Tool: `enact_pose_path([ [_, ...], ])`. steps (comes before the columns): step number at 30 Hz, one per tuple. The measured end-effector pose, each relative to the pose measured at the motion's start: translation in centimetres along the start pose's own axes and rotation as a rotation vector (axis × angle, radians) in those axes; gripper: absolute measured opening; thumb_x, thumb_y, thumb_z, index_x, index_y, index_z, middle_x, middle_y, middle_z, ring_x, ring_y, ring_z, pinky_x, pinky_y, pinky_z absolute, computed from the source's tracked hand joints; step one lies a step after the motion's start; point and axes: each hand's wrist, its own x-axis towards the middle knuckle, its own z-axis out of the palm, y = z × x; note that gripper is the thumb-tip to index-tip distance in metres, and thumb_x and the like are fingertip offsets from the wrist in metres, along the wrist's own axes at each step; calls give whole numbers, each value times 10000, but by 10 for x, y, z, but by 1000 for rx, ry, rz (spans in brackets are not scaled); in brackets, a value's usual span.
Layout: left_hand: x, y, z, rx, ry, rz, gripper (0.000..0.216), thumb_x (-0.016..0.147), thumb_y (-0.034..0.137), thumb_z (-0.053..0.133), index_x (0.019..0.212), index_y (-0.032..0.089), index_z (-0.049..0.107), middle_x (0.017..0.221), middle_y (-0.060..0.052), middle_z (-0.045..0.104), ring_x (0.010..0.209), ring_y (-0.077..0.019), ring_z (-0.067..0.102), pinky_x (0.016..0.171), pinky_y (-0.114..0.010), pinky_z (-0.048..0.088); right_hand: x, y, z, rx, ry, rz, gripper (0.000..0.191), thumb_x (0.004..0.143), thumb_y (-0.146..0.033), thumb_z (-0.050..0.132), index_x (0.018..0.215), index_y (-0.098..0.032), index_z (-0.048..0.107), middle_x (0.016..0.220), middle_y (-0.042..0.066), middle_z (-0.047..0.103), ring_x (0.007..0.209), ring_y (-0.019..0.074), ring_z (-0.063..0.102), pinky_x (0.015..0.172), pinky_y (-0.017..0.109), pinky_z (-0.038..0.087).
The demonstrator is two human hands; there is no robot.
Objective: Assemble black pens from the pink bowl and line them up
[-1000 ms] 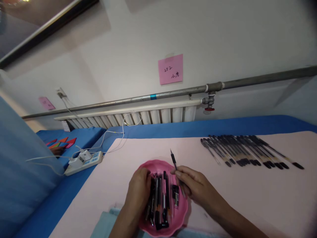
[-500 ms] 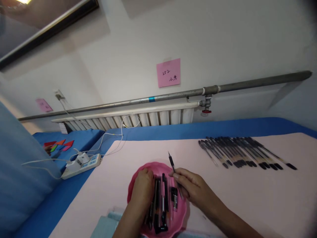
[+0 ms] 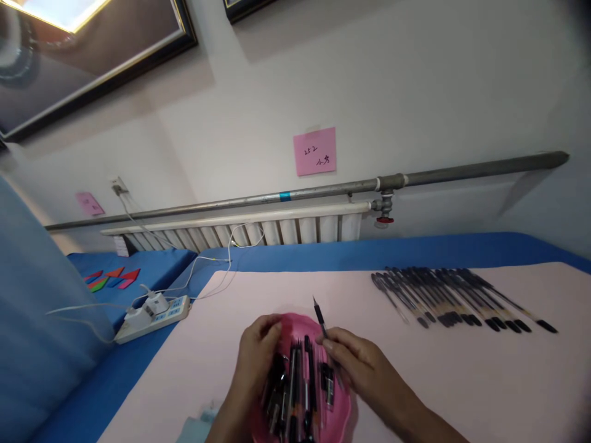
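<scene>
A pink scalloped bowl holds several pens, clear tubes, and loose black caps. My left hand is at the bowl's upper left rim, thumb and fingers bent in towards each other; anything between the fingertips is hidden. On the right side of the bowl, my right hand pinches an uncapped pen with a black grip, its tip pointing up and away from me. The lower end of this pen is over the bowl, partly covered by my fingers.
Several black pens lie in a row on the pink sheet, at the right. A power strip with plugs and white cables sits at the left. Light blue cloth lies at the near edge. A radiator stands behind.
My left hand has come up from among the pens to the bowl's left rim, uncovering caps there. The right hand holds the same pen nearly still. The view has tilted upward.
</scene>
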Motion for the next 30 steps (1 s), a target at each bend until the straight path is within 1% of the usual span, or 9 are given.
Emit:
enact_pose_path([
  [3, 0, 2, -10, -441, -12, -110, 257, 732, 321, 612, 919, 146, 632, 772, -50, 663, 688, -147, 614, 687, -286, 492, -7, -4, 8, -149, -78, -71, 256, 862, -391, 457, 745, -205, 589, 659, -28, 536, 618, 130, 479, 579, 230, 372],
  [6, -6, 8, -12, -942, -73, -246, 235, 616, 207, 750, 813, 141, 641, 723, -15, 644, 668, -111, 612, 664, -231, 491, -13, -3, 15, -226, -169, -68, 292, 867, -406, 444, 706, -210, 590, 640, -25, 553, 582, 124, 485, 560, 229, 369],
  [7, -8, 11, -12, -1048, -108, -282, 231, 598, 178, 766, 789, 135, 644, 709, -14, 642, 661, -109, 612, 648, -222, 490, -13, -2, 17, -235, -183, -64, 296, 868, -407, 443, 699, -211, 587, 637, -24, 554, 577, 123, 485, 556, 228, 366],
  [8, -11, 13, -11, -1094, -138, -300, 215, 602, 164, 765, 777, 130, 645, 704, -15, 643, 658, -110, 613, 639, -219, 490, -13, 0, 17, -239, -187, -62, 296, 869, -406, 442, 696, -212, 584, 638, -23, 555, 576, 122, 485, 553, 228, 363],
  [10, -15, 17, -10, -1129, -169, -312, 176, 631, 151, 746, 775, 129, 647, 712, -21, 648, 672, -116, 619, 656, -231, 494, -13, 1, 17, -238, -183, -61, 291, 869, -404, 446, 695, -213, 580, 637, -22, 557, 570, 121, 481, 549, 230, 359],
  [13, -18, 19, -10, -1143, -172, -303, 155, 653, 146, 730, 783, 129, 648, 715, -25, 652, 686, -119, 622, 677, -239, 493, -11, 1, 16, -223, -199, -54, 293, 872, -400, 444, 687, -213, 573, 628, -20, 558, 554, 121, 477, 538, 233, 353],
  [20, -21, 19, -9, -1070, -208, -250, 162, 653, 176, 733, 780, 119, 650, 716, -32, 659, 665, -120, 616, 671, -244, 481, -12, 2, 17, -246, -177, -72, 289, 873, -393, 439, 693, -211, 575, 635, -20, 542, 569, 125, 475, 564, 242, 364],
  [25, -23, 18, -6, -993, -189, -212, 171, 651, 185, 733, 791, 132, 652, 706, -18, 662, 619, -105, 605, 637, -222, 462, -12, 4, 19, -269, -155, -61, 278, 873, -374, 441, 681, -217, 568, 616, -26, 531, 548, 119, 455, 548, 240, 356],
  [30, -25, 15, -3, -963, -158, -209, 181, 638, 201, 742, 785, 146, 651, 679, -8, 659, 586, -101, 606, 587, -200, 439, -13, 7, 20, -308, -120, -65, 257, 871, -378, 447, 710, -222, 573, 669, -10, 578, 583, 130, 487, 561, 242, 373],
])
